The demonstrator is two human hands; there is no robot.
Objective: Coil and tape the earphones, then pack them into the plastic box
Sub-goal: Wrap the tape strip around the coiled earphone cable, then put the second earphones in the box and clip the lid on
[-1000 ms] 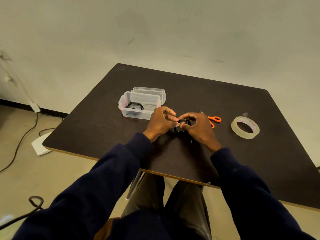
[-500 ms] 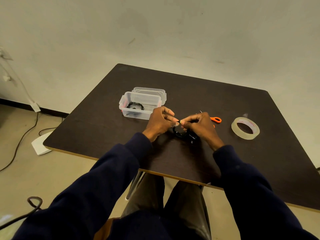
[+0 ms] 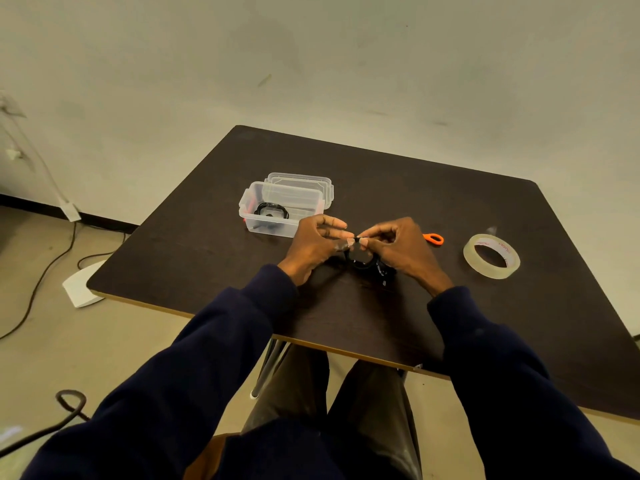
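Observation:
A black coil of earphones (image 3: pixel 363 263) hangs between my hands just above the dark table (image 3: pixel 450 209). My left hand (image 3: pixel 317 242) and my right hand (image 3: pixel 403 245) both pinch the top of the coil with thumb and forefinger, where a small piece of clear tape shows. Part of the coil is hidden behind my right palm. The clear plastic box (image 3: pixel 282 211) stands open to the left of my hands, with another black coiled earphone (image 3: pixel 271 210) inside it. Its lid (image 3: pixel 301 180) leans behind it.
A roll of clear tape (image 3: pixel 491 256) lies on the table to the right. Orange-handled scissors (image 3: pixel 433 239) lie behind my right hand, mostly hidden. Cables and a white object lie on the floor to the left. The table's front edge is close to my lap.
My hands have drawn together at the top of the coil, and the coil now hangs lower below my fingertips. The right hand has turned slightly.

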